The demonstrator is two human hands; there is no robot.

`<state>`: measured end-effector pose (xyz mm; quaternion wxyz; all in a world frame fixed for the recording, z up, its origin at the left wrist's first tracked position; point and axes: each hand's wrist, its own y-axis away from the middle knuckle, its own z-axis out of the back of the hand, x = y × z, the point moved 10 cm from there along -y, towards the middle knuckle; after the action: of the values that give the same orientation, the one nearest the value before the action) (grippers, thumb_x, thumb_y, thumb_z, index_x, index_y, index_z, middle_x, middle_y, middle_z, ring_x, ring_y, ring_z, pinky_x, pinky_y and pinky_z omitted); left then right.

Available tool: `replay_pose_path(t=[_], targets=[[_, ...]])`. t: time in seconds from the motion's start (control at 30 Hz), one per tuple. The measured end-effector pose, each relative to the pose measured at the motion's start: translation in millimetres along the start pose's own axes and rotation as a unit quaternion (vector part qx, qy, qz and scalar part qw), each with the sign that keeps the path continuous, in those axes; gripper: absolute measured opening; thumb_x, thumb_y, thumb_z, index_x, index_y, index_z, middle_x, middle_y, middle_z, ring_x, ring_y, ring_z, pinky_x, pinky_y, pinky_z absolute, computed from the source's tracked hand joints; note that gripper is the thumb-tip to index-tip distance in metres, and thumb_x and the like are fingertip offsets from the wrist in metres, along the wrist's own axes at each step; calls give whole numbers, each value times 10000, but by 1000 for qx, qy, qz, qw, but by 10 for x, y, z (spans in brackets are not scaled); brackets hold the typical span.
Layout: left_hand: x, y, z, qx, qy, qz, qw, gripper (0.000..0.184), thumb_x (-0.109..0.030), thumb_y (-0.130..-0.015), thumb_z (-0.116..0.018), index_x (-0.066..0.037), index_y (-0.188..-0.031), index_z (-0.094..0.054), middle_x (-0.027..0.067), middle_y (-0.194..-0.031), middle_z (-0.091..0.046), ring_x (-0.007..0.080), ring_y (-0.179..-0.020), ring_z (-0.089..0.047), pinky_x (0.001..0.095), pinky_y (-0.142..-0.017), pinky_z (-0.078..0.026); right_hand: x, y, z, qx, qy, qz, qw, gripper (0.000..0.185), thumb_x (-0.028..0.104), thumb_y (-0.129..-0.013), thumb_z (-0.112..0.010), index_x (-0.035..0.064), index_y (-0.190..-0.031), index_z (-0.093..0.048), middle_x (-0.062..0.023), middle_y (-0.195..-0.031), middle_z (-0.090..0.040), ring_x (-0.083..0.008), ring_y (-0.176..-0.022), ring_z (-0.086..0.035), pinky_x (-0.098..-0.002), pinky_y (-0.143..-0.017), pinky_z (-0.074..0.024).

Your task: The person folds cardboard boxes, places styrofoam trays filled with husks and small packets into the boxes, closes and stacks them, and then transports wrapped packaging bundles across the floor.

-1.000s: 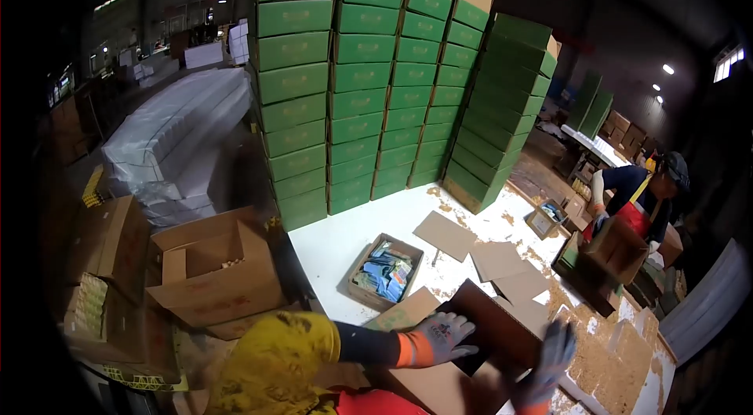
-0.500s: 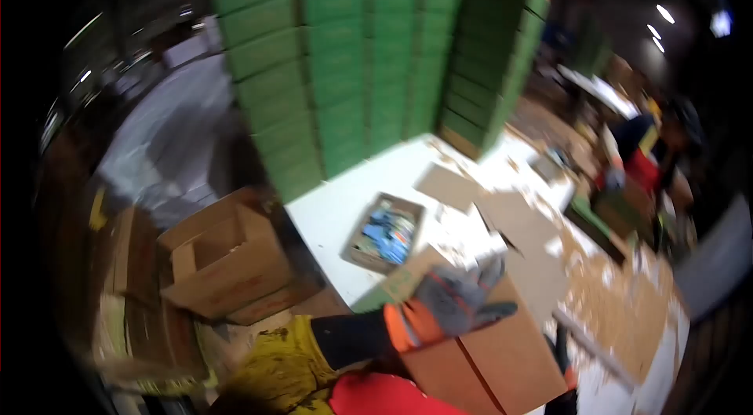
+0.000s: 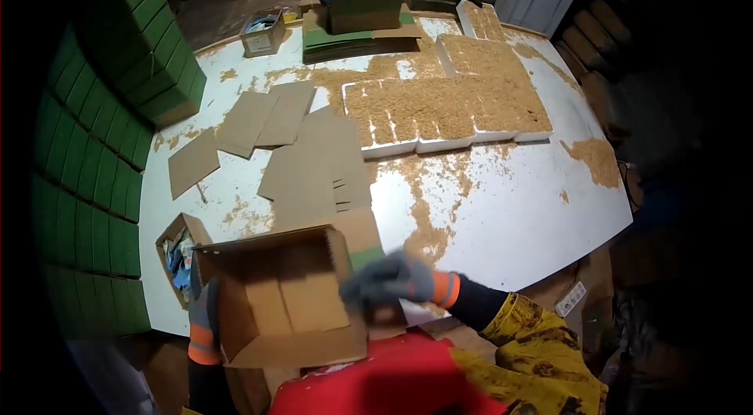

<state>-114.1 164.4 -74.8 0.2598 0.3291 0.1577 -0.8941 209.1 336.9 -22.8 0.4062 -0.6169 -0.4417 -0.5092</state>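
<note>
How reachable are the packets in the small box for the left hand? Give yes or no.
Probably yes: the packets lie exposed in the small box, just beyond the left hand. That hand rests against the side of the open carton and would likely have to leave it first.

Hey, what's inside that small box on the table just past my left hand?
Loose blue and pale packets lie inside the small box. They hide its bottom, and the open carton blocks part of its right side.
</note>
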Motion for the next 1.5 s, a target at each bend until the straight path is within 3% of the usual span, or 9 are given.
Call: replay_pose_path(t=[0.1, 0.17, 0.2, 0.3, 0.87, 1.0, 1.17, 1.3, 1.5], targets=[[230, -2, -173, 48, 34, 66, 996, 289, -79, -857, -521, 6, -1129, -569, 173, -1339, -449, 299, -1147, -486, 400, -942, -418, -663, 409, 2396, -475, -39, -3, 879, 381, 192, -938, -525, 12, -1273, -504, -62, -800, -628, -114, -662, -591, -245, -624, -511], [-39, 88, -166, 46, -287, -118, 950, 307, -73, -851, -516, 6, -1144, -561, 202, -1267, -495, 370, -1139, -486, 417, -933, -429, -1099, 679, 3556, -552, 203, -126, 799, 523, 279, -921, -556, 53, -1366, -399, -107, -905, -643, -168, -747, -624, -290, -671, -515], [11, 103, -123, 55, -260, -107, 958, 313, -73, -852, -513, 7, -1152, -555, 204, -1248, -505, 368, -1132, -488, 418, -929, -433, -1052, 731, 3902, -603, 403, -76, 684, 647, 375, -881, -596, 77, -1400, -350, -199, -1101, -607, -291, -979, -609, -361, -832, -482], [-73, 133, -44, 83, -202, -73, 973, 358, -83, -873, -489, 2, -1219, -516, 203, -1224, -509, 353, -1111, -498, 408, -931, -437, -1319, 627, 4361, -536, 503, -264, 625, 712, 556, -860, -504, 142, -1411, -326, -252, -1275, -489, -389, -1127, -517, -425, -952, -410], [-300, 56, -147, 94, -155, -186, 966, 426, -128, -920, -473, -21, -1330, -422, 181, -1332, -456, 313, -1175, -481, 387, -971, -414, -841, 2791, 1673, -561, 549, -154, 600, 471, 283, -823, -642, 119, -1250, -531, -109, -855, -608, -315, -745, -581, -411, -689, -485], [-465, -67, -203, 89, -120, -186, 971, 402, -138, -949, -439, -19, -1332, -412, 171, -1358, -435, 290, -1191, -469, 353, -1000, -386, -895, 1724, 1210, -316, 600, -99, 728, 618, 423, -898, -521, 108, -1403, -355, -119, -1447, -340, -326, -1330, -289, -454, -1079, -297], [205, -177, -190, 143, 124, 9, 982, 406, -179, -973, -407, -11, -1342, -399, 133, -1356, -434, 247, -1214, -436, 338, -1025, -355, -1431, 2725, 2388, -404, 587, -306, 631, 613, 418, -920, -480, 88, -1411, -320, -184, -1434, -339, -386, -1304, -320, -453, -1081, -273], [228, -132, -115, 111, -9, -102, 989, 404, -170, -972, -404, -23, -1348, -400, 116, -1352, -439, 230, -1214, -436, 336, -1022, -363, -1331, 4845, 2109, -733, 463, -376, 327, 557, 424, -925, -476, 68, -1352, -429, -233, -1394, -377, -405, -1289, -328, -449, -1092, -244], [-95, -108, -243, 113, 80, -108, 984, 369, -80, -949, -450, 14, -1305, -431, 145, -1223, -536, 221, -1090, -526, 324, -938, -446, -1990, 4096, 1923, -762, 342, -227, 500, 913, 452, -775, -693, 68, -1451, -215, -187, -1482, -238, -362, -1352, -242, -421, -1109, -213]])
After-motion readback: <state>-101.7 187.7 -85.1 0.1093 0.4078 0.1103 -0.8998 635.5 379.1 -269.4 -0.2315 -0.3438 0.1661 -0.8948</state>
